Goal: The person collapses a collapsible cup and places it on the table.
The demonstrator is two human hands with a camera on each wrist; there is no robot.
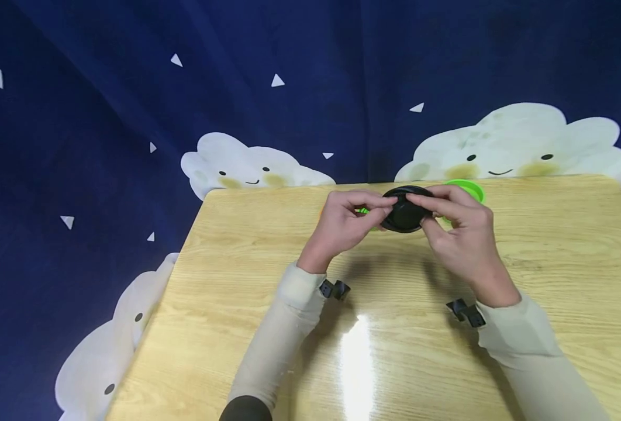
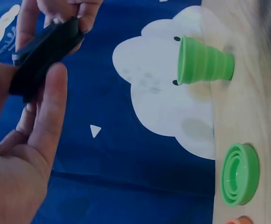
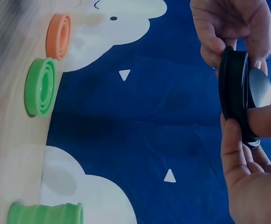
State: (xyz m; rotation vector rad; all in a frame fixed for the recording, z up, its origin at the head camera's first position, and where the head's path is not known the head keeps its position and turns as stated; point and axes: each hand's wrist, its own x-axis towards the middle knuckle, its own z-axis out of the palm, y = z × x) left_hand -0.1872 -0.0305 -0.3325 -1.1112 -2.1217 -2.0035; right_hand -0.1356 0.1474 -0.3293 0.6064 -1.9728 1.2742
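Both hands hold a flat, round black disc (image 1: 406, 215) above the far part of the table, one hand at each side. My left hand (image 1: 344, 222) pinches its left rim between thumb and fingers. The right hand (image 1: 463, 234) grips the right side, with thumb and fingertips on the edge. Seen edge-on in the right wrist view, the black disc (image 3: 236, 88) has a thick rim and a smooth, shiny rounded face; its exact kind cannot be told.
Behind the hands, an opened-out green collapsible cup (image 2: 205, 61) stands on the wooden table (image 1: 226, 280). A green cup folded flat (image 3: 41, 87) and an orange folded one (image 3: 58, 36) lie further left. A dark blue cloud-print curtain (image 1: 310, 117) hangs beyond the table's far edge.
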